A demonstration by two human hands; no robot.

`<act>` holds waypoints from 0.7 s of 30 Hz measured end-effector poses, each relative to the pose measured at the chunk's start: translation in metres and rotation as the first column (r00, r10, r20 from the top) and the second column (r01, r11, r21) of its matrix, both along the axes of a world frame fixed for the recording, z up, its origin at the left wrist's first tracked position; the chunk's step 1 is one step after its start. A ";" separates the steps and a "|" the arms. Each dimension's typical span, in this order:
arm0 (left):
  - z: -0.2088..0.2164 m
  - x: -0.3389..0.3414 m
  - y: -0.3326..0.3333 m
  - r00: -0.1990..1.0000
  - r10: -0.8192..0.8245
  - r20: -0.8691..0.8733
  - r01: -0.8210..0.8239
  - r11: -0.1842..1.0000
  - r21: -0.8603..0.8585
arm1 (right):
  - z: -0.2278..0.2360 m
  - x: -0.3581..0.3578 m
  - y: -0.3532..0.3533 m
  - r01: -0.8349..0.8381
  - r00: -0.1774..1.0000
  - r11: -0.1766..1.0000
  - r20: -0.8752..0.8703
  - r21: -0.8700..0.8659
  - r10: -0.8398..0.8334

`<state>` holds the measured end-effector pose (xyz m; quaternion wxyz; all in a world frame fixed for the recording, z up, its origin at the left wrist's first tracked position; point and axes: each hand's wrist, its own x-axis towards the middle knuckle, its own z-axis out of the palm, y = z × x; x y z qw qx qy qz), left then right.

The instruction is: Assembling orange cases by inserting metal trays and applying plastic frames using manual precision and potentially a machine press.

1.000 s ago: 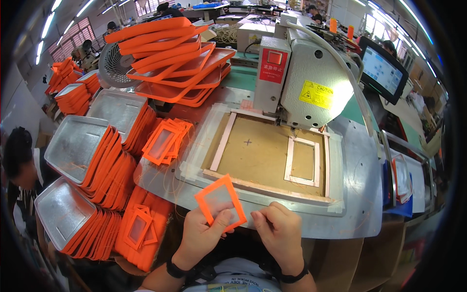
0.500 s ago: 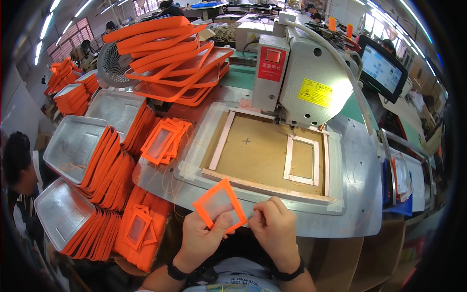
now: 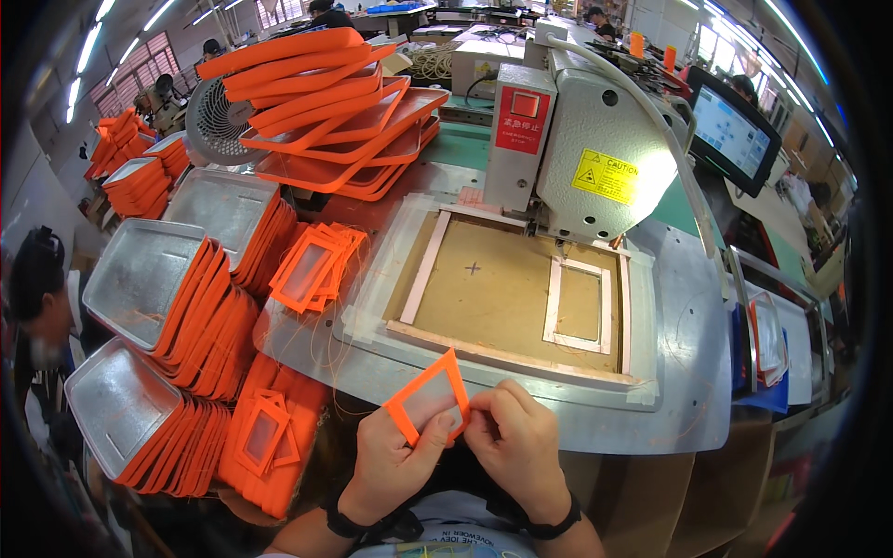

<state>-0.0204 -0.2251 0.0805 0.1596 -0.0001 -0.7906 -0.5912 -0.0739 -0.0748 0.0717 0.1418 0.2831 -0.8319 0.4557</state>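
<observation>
My left hand (image 3: 398,465) grips an orange-bordered clear window panel (image 3: 428,402) by its lower edge, thumb pressed on the clear part. The panel is tilted, one corner pointing up. At its right edge, the closed fingers of my right hand (image 3: 514,442) are pinched together; what they hold, if anything, is too small to make out. Beyond both hands lies the sewing machine's metal table (image 3: 693,372), with a tan template (image 3: 465,298) edged in pale strips. A smaller pale rectangular frame (image 3: 605,316) sits on its right side, below the machine head (image 3: 595,139).
Similar orange panels are piled (image 3: 312,270) left of the template, with more on an orange stack (image 3: 263,432). Silver-faced orange pieces (image 3: 139,288) stand in stacks at left. Orange trays (image 3: 326,121) rise behind. A screen (image 3: 732,130) is at right; a person (image 3: 37,288) is at far left.
The panel has shifted slightly right and turned more edge-on in my left hand. My right hand has moved left, bringing its fingers up to the panel's right edge.
</observation>
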 end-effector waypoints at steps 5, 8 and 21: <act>0.002 0.001 0.000 0.996 0.042 0.077 -0.049 0.994 0.102 | -0.001 -0.001 0.005 0.018 0.996 0.999 0.089 -0.047 -0.014; 0.000 0.000 -0.002 0.999 0.042 0.018 -0.042 0.999 0.003 | 0.005 0.003 0.002 0.001 0.997 1.000 0.078 -0.031 0.001; 0.002 0.001 0.008 0.994 0.041 -0.098 -0.058 0.983 -0.175 | -0.001 0.005 -0.006 0.083 0.996 0.996 -0.043 0.029 -0.082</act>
